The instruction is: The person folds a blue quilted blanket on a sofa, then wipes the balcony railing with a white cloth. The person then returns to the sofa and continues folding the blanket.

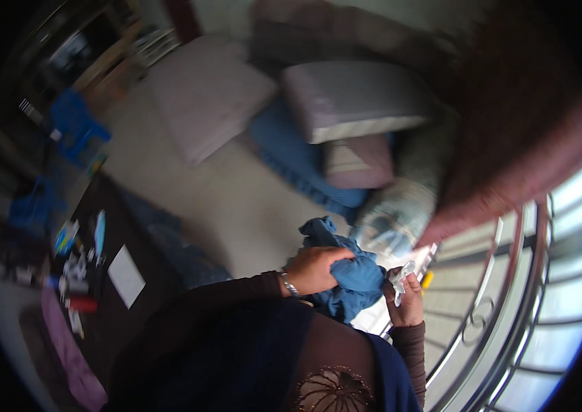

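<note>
A bunched blue cloth (358,275) hangs in front of my body, with my left hand (314,270) closed on its upper part; a metal bracelet circles that wrist. Just right of the cloth, my right hand (407,298) pinches a small crumpled white piece (401,280), which looks like tissue or thin plastic. Whether my right fingers also hold an edge of the blue cloth cannot be told. Beyond the cloth, a patterned grey-blue fabric bundle (396,216) lies near a blue ruffled cover (291,154).
Large cushions (208,92) and a stacked grey cushion (363,98) lie ahead. A dark table (116,226) with a white sheet (126,276) and small items stands at left, near blue plastic chairs (77,126). Reddish fabric (517,180) and a barred window (507,278) are at right.
</note>
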The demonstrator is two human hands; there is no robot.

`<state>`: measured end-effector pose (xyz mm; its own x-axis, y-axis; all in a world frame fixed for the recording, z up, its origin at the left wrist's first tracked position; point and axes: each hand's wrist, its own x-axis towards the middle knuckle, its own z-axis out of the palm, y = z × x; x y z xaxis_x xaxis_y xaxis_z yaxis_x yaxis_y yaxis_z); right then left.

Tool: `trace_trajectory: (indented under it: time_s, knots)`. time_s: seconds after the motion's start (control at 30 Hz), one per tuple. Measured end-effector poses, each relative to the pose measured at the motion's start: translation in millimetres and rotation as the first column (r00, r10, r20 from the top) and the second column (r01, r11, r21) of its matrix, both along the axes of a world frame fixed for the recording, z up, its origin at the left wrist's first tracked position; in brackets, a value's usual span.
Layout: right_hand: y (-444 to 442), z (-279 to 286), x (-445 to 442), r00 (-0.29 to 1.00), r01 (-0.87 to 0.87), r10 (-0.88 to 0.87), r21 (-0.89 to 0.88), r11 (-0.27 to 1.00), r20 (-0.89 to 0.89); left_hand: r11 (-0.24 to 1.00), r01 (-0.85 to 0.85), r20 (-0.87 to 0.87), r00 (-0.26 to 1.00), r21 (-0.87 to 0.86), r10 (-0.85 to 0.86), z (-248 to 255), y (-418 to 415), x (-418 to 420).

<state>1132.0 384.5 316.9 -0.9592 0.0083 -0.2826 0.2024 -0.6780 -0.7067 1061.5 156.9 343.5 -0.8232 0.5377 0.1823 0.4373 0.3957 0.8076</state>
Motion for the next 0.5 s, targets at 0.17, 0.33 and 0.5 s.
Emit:
trace_trajectory:
  time_s: [0.17, 0.33, 0.5]
  knots:
    - [-87, 35, -54, 0.89, -0.453, 0.453, 0.19, 0.871, 0.051, 0.952, -0.307, 0.035, 0.951, 0.021, 0.306, -5, -65, 28]
    - [-214, 67, -108, 0.644, -0.714, 0.765, 0.355, 0.603, -0.003, 0.845, -0.534, 0.11, 0.841, 0.013, 0.53, -10, -139, 39]
    - [-375, 91, -119, 0.204, -0.741, 0.975, 0.665, 0.093, 0.091, 0.754, -0.654, 0.11, 0.746, -0.06, 0.657, -30, -211, 42]
